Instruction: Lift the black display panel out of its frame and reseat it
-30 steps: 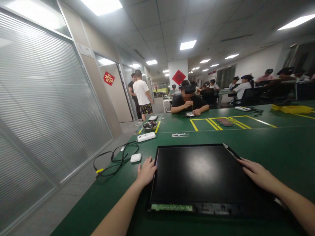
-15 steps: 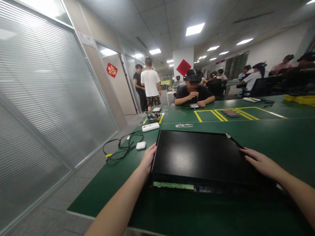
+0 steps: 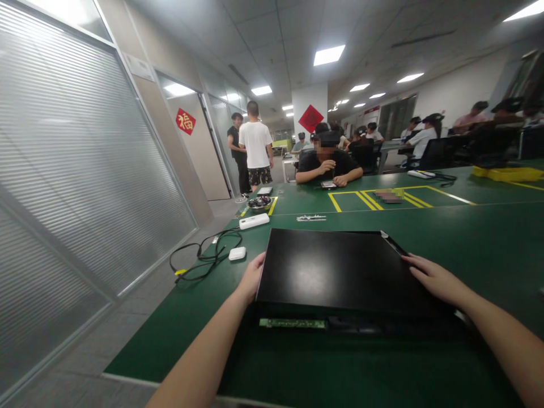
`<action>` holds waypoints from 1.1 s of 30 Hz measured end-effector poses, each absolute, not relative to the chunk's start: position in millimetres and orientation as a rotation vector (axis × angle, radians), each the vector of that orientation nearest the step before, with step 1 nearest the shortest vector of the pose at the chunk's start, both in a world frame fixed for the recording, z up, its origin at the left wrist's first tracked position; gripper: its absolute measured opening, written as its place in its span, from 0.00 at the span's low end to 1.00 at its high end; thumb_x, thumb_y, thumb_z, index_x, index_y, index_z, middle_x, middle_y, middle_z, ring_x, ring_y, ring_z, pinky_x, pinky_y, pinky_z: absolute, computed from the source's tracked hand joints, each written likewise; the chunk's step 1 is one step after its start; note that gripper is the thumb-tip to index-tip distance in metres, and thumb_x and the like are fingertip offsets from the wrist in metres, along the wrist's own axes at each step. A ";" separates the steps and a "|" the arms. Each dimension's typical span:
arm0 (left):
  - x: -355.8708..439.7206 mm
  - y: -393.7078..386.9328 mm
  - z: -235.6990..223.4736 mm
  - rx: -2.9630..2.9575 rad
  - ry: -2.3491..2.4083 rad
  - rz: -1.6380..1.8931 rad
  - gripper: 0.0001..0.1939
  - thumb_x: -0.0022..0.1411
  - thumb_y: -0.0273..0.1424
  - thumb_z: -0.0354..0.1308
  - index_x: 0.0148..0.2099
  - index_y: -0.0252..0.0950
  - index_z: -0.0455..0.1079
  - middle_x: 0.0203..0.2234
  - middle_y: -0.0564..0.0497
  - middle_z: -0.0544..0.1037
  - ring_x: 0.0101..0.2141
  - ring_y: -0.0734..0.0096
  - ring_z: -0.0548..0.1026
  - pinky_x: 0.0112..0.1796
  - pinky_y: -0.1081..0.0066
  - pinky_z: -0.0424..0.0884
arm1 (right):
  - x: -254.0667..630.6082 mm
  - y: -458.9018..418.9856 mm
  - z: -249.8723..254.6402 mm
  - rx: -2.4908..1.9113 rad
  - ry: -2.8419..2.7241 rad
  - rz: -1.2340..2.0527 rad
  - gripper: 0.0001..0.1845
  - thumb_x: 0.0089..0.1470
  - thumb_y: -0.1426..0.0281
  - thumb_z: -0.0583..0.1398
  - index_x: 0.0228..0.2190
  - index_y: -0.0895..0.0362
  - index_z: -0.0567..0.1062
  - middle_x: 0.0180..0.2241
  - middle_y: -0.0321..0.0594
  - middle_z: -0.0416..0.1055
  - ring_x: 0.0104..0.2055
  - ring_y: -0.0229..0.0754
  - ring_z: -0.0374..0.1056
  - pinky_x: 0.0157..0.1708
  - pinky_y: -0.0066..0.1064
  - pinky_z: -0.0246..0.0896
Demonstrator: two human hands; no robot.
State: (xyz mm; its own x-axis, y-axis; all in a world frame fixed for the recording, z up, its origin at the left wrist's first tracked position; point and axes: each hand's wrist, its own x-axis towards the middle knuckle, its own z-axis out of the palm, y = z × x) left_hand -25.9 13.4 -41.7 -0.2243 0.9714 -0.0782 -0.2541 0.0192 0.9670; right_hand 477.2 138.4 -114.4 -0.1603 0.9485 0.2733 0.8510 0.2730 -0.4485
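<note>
A flat rectangular display panel with a glossy black face [image 3: 331, 272] is at the near edge of the green-topped desk [image 3: 157, 340], between the person's two bare hands. Its left side seems raised a little from the black rimmed frame [image 3: 393, 245] around it. The left hand [image 3: 250, 280] curls round the panel's left edge, its grip pinching that edge, with some fingers hidden. The right hand [image 3: 437, 277] rests its fingers on the right-hand rim; its thumb is out of sight, so I cannot tell whether that grip pinches or merely steadies.

Holding opposite edges probably balances the panel and keeps fingers off its broad face. Along the frame's near side, a narrow strip of green circuit board [image 3: 293, 323] is exposed, apart from both hands.

By the desk's left edge sit a white rounded case [image 3: 237, 253] and a white oblong device [image 3: 254, 221], perhaps put there to be out of the panel's way. A looped black cable [image 3: 204, 276] overhangs that edge. Farther back, a shiny metal bowl [image 3: 259, 208] likely keeps small dark items together.
</note>
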 end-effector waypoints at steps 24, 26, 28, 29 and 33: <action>-16.5 -0.5 -17.3 0.864 1.195 1.373 0.35 0.39 0.26 0.76 0.53 0.37 0.74 0.40 0.46 0.85 0.37 0.56 0.83 0.38 0.63 0.79 | 456.1 117.7 -90.6 -1.550 -1.818 0.525 0.26 0.51 0.51 0.58 0.44 0.52 0.82 0.57 0.47 0.72 0.64 0.58 0.61 0.66 0.50 0.49; -17.3 -1.0 -16.7 0.898 1.184 1.384 0.39 0.38 0.29 0.78 0.55 0.38 0.72 0.44 0.46 0.84 0.39 0.56 0.83 0.40 0.63 0.79 | 455.0 115.8 -88.7 -1.540 -1.778 0.560 0.25 0.50 0.50 0.60 0.43 0.51 0.82 0.56 0.46 0.73 0.64 0.57 0.62 0.66 0.50 0.48; -18.0 -1.4 -16.4 0.955 1.174 1.400 0.40 0.38 0.32 0.78 0.55 0.37 0.72 0.46 0.45 0.83 0.43 0.54 0.82 0.44 0.62 0.78 | 454.5 113.5 -85.4 -1.526 -1.727 0.606 0.24 0.50 0.49 0.61 0.41 0.51 0.82 0.55 0.46 0.74 0.62 0.58 0.63 0.66 0.51 0.48; -18.4 -1.4 -16.8 0.982 1.175 1.414 0.39 0.38 0.34 0.78 0.55 0.37 0.73 0.47 0.45 0.83 0.45 0.52 0.81 0.46 0.61 0.77 | 454.4 112.0 -83.2 -1.514 -1.701 0.633 0.23 0.49 0.49 0.62 0.39 0.51 0.82 0.55 0.46 0.74 0.62 0.58 0.64 0.65 0.52 0.49; -19.2 0.6 -20.6 0.994 1.200 1.474 0.35 0.39 0.35 0.77 0.51 0.36 0.74 0.49 0.43 0.82 0.49 0.51 0.79 0.48 0.60 0.76 | 452.8 104.1 -71.1 -1.417 -1.602 0.762 0.21 0.48 0.49 0.64 0.32 0.53 0.82 0.59 0.46 0.70 0.60 0.59 0.66 0.63 0.50 0.54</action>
